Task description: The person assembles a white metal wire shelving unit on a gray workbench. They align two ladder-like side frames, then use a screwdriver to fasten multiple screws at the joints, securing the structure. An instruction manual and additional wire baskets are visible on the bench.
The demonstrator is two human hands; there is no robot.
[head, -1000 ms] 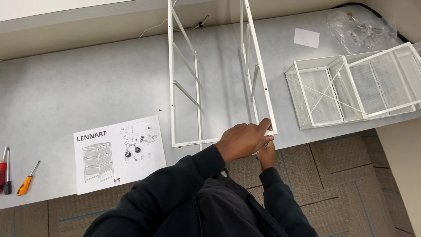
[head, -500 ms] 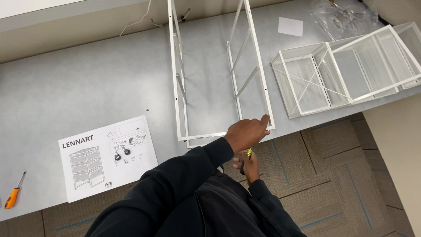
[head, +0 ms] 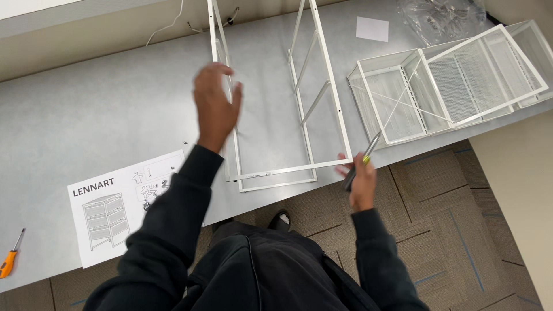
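1. Holding a screwdriver (head: 364, 164), the right hand (head: 362, 183) sits at the frame's (head: 288, 171) near corner, about 3 o'clock of centre; its fingers are wrapped round the handle with the shaft pointing up toward 1 o'clock.
2. The left hand (head: 216, 106) hangs in the air at 11 o'clock, fingers loosely spread and grasping nothing, just beside the frame's left upright.
3. The frame stands on the table (head: 103, 115) with its near rail at the table's front edge; I judge a push could send it off toward the floor, since neither hand grips it.
4. The screwdriver tip lies close to the mesh baskets (head: 449, 80) at 2 o'clock; a slip could scrape or snag them.
5. A leaflet (head: 115, 207) overhangs the table edge at 8 o'clock and could slide off if the sleeve brushes it.
6. The frame's top is cut off by the picture's upper edge.
7. A second, orange screwdriver (head: 10, 260) at 9 o'clock is partly cut off.
8. A clear bag (head: 443, 17) at 1 o'clock holds things too blurred to make out.
9. Whether the left hand touches the upright cannot be told.
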